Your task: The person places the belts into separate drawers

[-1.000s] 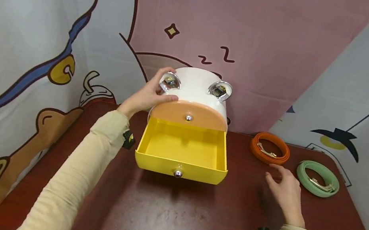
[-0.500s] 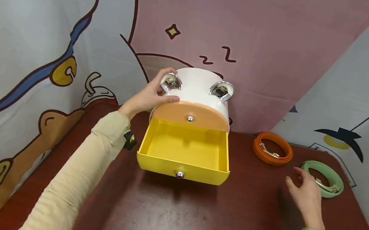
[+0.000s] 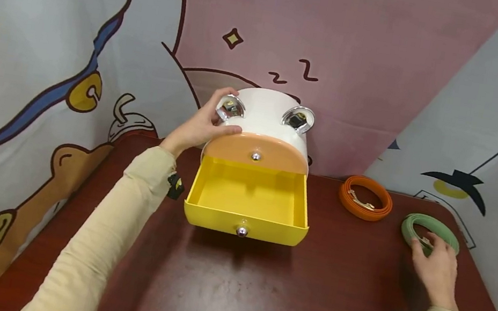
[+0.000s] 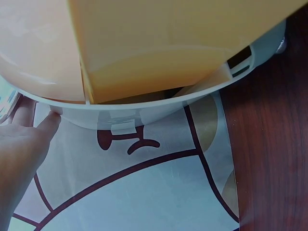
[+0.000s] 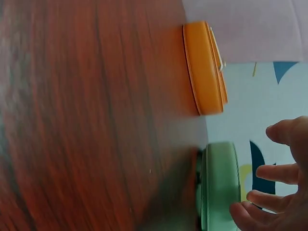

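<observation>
A white storage box (image 3: 266,112) with an orange upper drawer (image 3: 273,154) stands at the table's back, two shiny silver ear-like fittings on top. Its yellow lower drawer (image 3: 248,193) is pulled out and bare inside. My left hand (image 3: 200,125) grips the box's upper left side, thumb at the front rim and fingers behind the left silver fitting. Over the near side of a coiled green belt (image 3: 433,224) is my right hand (image 3: 437,269). In the right wrist view its fingers (image 5: 276,173) are spread beside the belt, holding nothing; whether a fingertip touches it, I cannot tell.
A coiled orange belt (image 3: 365,198) with a gold buckle lies left of the green one. The dark red wooden table (image 3: 227,293) runs back to walls covered in cartoon-printed sheeting (image 3: 345,40). The yellow drawer sticks out toward the table's front.
My right hand has moved right, from near the orange belt to the green belt. My left hand, the box and both belts stay in place.
</observation>
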Available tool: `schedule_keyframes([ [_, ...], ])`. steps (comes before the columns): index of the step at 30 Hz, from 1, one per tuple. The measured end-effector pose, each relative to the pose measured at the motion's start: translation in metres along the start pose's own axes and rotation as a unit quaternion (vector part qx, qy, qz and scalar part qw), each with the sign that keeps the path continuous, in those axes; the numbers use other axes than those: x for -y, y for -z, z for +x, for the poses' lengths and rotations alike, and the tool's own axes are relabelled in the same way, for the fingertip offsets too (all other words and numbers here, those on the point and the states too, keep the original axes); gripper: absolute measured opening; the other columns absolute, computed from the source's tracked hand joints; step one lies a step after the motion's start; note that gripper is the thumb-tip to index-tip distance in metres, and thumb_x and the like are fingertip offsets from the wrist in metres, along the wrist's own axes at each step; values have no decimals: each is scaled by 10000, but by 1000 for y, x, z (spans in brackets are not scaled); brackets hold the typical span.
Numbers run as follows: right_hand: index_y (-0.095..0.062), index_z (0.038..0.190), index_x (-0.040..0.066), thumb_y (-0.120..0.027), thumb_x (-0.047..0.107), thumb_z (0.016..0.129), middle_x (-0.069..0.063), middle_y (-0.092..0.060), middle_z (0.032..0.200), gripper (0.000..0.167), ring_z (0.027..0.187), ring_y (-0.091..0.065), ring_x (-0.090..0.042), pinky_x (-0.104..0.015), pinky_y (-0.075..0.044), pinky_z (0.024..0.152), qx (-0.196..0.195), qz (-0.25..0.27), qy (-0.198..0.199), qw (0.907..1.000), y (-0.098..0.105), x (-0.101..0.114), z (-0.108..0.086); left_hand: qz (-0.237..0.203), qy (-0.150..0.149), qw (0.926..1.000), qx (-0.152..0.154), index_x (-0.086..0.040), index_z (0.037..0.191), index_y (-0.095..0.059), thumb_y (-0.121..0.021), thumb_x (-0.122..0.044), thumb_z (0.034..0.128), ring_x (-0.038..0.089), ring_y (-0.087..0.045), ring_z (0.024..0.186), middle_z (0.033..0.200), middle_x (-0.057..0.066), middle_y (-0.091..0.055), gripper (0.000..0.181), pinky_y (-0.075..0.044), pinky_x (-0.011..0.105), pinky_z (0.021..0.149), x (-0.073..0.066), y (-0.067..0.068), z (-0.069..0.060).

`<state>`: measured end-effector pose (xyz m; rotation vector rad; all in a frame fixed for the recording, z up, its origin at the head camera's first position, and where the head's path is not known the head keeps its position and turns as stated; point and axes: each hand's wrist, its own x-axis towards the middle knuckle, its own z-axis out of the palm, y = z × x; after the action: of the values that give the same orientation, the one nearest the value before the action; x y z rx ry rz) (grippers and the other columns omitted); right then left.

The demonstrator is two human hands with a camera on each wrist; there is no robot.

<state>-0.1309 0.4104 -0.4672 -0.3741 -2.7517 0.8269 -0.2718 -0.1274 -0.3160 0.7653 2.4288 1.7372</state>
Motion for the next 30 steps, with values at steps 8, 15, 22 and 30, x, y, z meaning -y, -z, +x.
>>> schedule_keyframes([
  [8,-243,1419,-156,-432,310,999,-480,-157,1355,655,1255,-120,-633,-702,-184,951,-115,217,-565,9981,4,-19,15,54,89,9999,-89,-343,1430,-263,-735,-200,878,250,-539,647,836,179,-555,740,-482,297,593,-1,2,-1],
  [15,-51,1464,-130,-425,380,977,-490,-48,1383,799,1267,-48,-614,-688,-149,975,124,605,-1614,9850,8,-49,20,74,-6,9999,-69,-350,1420,-272,-739,-200,876,215,-500,621,800,147,-518,732,-457,280,579,0,-3,0],
  [22,-113,1468,-130,-404,406,980,-434,-180,1430,781,1301,-151,-599,-642,-179,1038,119,719,-1875,9796,9,-61,24,81,-24,9999,-69,-318,1442,-266,-733,-174,881,221,-500,625,794,147,-501,744,-452,273,579,1,-5,0],
  [30,-257,1460,-93,-403,336,987,-386,-298,1418,655,1294,-247,-561,-605,-228,1046,-133,626,-1768,9822,10,-55,30,-27,-57,9999,-89,-319,1443,-267,-730,-164,882,233,-537,652,841,162,-542,744,-473,285,596,2,-3,1],
])
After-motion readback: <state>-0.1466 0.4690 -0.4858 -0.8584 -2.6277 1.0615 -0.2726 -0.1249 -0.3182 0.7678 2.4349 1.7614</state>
